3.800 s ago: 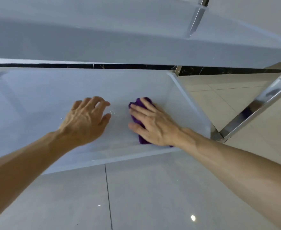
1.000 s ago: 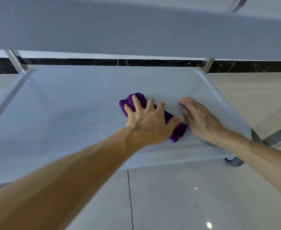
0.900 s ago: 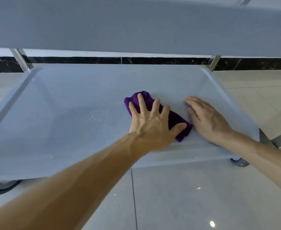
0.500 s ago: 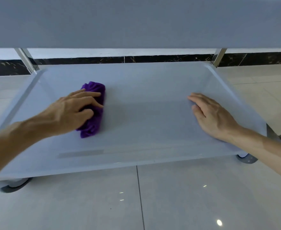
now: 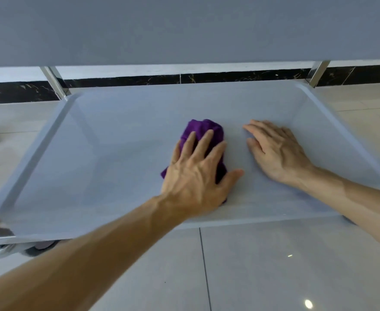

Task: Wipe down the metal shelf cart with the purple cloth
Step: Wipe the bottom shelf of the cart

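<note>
Fingers [image 5: 203, 143] of the left hand [image 5: 195, 176] lie spread and flat, palm down, pressing the purple cloth [image 5: 203, 131] onto the lower shelf [image 5: 121, 135] of the metal cart; nothing is pinched. The bunched cloth sits near the shelf's centre, sticking out past the fingertips toward 12 o'clock. At 3 o'clock from it, just beside but apart, the right hand [image 5: 276, 151] rests flat on the bare shelf, fingers loosely together. The upper shelf [image 5: 184, 28] overhangs at 12 o'clock, and the tiled floor [image 5: 274, 265] fills 6 o'clock.
</note>
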Motion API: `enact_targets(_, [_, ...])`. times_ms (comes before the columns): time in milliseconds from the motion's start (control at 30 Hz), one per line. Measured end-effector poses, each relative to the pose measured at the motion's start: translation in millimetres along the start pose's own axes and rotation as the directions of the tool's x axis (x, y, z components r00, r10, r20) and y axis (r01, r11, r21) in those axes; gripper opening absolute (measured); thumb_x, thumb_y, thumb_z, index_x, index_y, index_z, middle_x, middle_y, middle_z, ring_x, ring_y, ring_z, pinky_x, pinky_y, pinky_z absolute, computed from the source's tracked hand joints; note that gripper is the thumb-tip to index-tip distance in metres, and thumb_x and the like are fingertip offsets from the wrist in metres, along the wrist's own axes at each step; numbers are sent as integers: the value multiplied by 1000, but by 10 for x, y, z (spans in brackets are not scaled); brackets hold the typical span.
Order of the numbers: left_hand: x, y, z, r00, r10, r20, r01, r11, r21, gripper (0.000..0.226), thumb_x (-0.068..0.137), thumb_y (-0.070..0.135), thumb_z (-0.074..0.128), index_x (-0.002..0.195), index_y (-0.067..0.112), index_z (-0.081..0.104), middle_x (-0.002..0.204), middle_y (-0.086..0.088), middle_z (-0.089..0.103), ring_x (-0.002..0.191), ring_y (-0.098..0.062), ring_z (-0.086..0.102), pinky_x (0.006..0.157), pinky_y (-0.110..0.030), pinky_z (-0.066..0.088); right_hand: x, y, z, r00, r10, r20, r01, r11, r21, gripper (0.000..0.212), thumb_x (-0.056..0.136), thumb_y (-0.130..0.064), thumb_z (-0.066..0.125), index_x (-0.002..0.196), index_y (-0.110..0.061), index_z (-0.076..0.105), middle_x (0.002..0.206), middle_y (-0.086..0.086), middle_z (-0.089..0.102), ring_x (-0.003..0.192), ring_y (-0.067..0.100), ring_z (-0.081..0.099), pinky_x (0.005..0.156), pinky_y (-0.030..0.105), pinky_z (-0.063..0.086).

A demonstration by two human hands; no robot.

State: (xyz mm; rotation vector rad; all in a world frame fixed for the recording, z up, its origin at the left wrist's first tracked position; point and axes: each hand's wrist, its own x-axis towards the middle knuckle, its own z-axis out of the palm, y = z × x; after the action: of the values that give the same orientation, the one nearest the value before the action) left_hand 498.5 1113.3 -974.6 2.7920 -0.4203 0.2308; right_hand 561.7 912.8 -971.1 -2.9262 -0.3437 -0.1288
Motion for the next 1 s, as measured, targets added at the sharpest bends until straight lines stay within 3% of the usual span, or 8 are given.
enact_targets(167, [315, -334, -6, 999, 32, -8, -32, 999, 11, 53, 94, 45, 33, 146, 35, 39, 161, 6, 23, 148, -22, 21, 120, -42, 17, -7, 32, -4, 1000, -16, -22, 17, 1000, 14, 45, 103, -27, 35, 147, -18, 41, 158, 0, 34, 147, 20, 26, 118, 45, 19])
enact_targets(333, [787, -994, -170, 966, -257, -38, 257, 966, 0, 60, 93, 39, 45, 150, 31, 29, 162, -2, 16, 145, -30, 23, 119, -43, 18, -2, 35, 21, 1000, -8, -23, 8, 1000, 9, 47, 102, -31, 31, 148, -20, 39, 158, -2, 33, 148, 17, 24, 119, 45, 17])
enact_targets(467, [1130, -888, -104, 906, -417, -71, 412, 908, -78, 63, 89, 40, 47, 148, 23, 31, 159, -10, 23, 144, -30, 22, 119, -42, 14, -2, 41, 59, 1000, -2, -31, 2, 1000, -10, 49, 101, -33, 28, 148, -21, 38, 158, -4, 32, 148, 18, 24, 119, 45, 18])
enact_targets(567, [1306, -403, 91, 971, -227, -76, 215, 967, -135, 57, 91, 37, 49, 145, 22, 41, 158, -9, 29, 144, -28, 26, 118, -34, 14, -5, 56, 82, 999, 10, -30, -11, 1000, -13, 50, 101, -35, 25, 148, -24, 37, 159, -6, 30, 148, 17, 22, 120, 44, 16])
enact_targets(667, [1402, 9, 269, 999, -1, -39, -6, 985, -171, 49, 93, 38, 48, 142, 33, 46, 158, -4, 30, 145, -26, 26, 120, -40, 18, -17, 75, 70, 999, -3, -42, 3, 1000, -3, 51, 101, -36, 25, 148, -24, 38, 158, -4, 33, 148, 19, 24, 119, 46, 19])
enact_targets(767, [1545, -35, 247, 998, 48, -49, -58, 977, -206, 43, 94, 25, 46, 135, 32, 56, 157, -2, 34, 143, -19, 30, 118, -31, 19, -30, 95, 40, 999, -2, -43, 3, 1000, 13, 52, 100, -37, 23, 148, -25, 39, 158, -5, 34, 148, 18, 24, 119, 46, 19])
enact_targets(867, [1656, -411, 108, 996, -40, -78, 24, 982, -189, 46, 92, 16, 46, 135, 27, 58, 155, -2, 37, 142, -21, 34, 117, -27, 21, -36, 108, 36, 999, 16, -34, -16, 1000, 17, 54, 98, -40, 21, 147, -27, 38, 158, -9, 31, 148, 15, 22, 120, 43, 16])
enact_targets(1000, [1587, -1107, -104, 926, -345, -152, 324, 935, -146, 45, 94, 22, 43, 138, 25, 54, 155, -7, 35, 140, -29, 33, 117, -32, 22, -44, 103, 65, 999, 25, -27, -25, 1000, 18, 53, 99, -39, 21, 148, -27, 37, 159, -10, 30, 148, 13, 21, 121, 41, 13])
